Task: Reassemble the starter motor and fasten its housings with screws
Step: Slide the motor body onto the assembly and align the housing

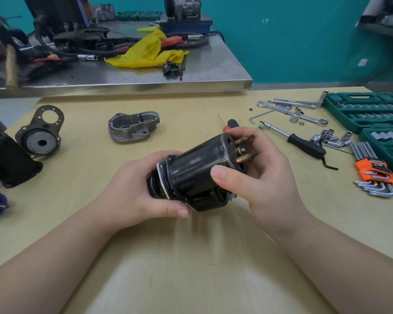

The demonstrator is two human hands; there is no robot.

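Both hands hold the motor body above the table.

The left hand cups its lower end, the right hand wraps the end with the copper studs. It looks heavy, stiff and smooth-sided (likely slippery), so grip the barrel, not the studs. The grey housing lies beyond the motor body, the screwdriver just behind it. No readable writing shows.
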